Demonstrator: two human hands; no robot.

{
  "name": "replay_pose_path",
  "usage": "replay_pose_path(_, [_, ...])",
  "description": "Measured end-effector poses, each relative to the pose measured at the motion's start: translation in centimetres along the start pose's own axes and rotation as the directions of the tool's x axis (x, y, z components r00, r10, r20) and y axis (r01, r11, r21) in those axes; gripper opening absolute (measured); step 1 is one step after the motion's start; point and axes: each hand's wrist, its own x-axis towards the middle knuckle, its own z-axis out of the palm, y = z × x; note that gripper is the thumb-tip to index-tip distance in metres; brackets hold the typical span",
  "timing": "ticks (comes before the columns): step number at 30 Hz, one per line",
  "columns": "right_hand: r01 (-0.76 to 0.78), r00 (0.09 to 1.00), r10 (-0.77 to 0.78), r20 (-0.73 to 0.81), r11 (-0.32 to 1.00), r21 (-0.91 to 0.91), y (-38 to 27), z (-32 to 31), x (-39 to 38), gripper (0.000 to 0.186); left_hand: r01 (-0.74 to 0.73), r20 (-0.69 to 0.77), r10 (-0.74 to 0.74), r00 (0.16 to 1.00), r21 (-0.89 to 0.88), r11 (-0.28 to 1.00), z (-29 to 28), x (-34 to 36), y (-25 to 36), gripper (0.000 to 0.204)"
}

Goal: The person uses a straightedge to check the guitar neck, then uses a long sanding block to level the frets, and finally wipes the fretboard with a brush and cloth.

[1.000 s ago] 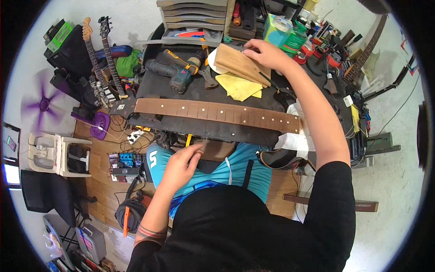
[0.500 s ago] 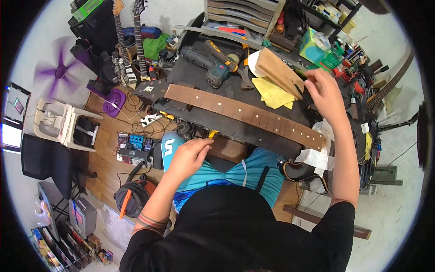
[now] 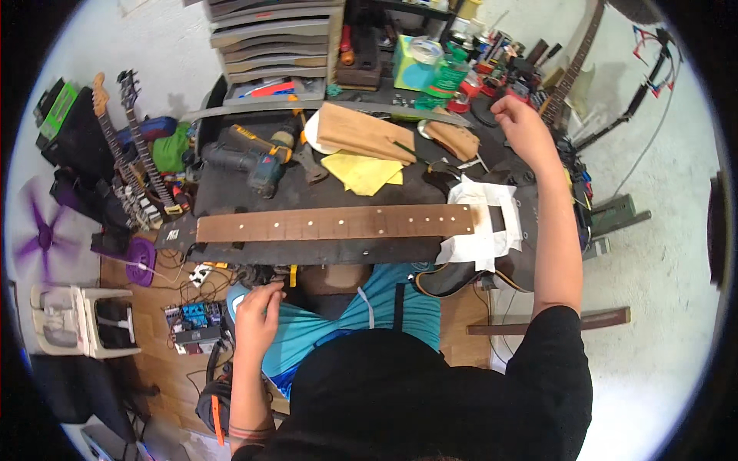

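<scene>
One fretboard (image 3: 330,223) lies near one left hand (image 3: 258,313), loosely open, and apart from one right hand (image 3: 526,132) whose grip is unclear.

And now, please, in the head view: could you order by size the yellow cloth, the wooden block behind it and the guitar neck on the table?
1. Guitar neck
2. Wooden block
3. Yellow cloth
</scene>
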Motion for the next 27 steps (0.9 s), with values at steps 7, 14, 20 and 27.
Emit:
replay_pose_path(7, [-0.323,0.913,0.398,0.090,0.838,-0.440,9.1,0.8,0.1,0.029,-0.022,0.029,0.024,0.999,-0.036,0.999,0.7,0.8,1.1,0.014])
replay_pose_path(14, [-0.475,0.822,0.569,0.009,0.695,-0.539,18.9,0.1,0.0,0.036,0.062,0.016,-0.062,0.998,-0.022,0.998,0.5,-0.1,0.8,0.016])
replay_pose_path(20, [-0.330,0.922,0.386,0.044,0.838,-0.435,23.1,0.3,-0.3,0.040,0.032,0.090,-0.034,0.995,0.016,0.999,1.8,0.8,2.0,0.014])
replay_pose_path(27, [-0.365,0.930,0.364,-0.039,0.913,-0.179,21.3,4.7,3.5,0.066,0.053,0.167,-0.065,0.984,0.075,0.996,2.2,1.9,5.0,0.013])
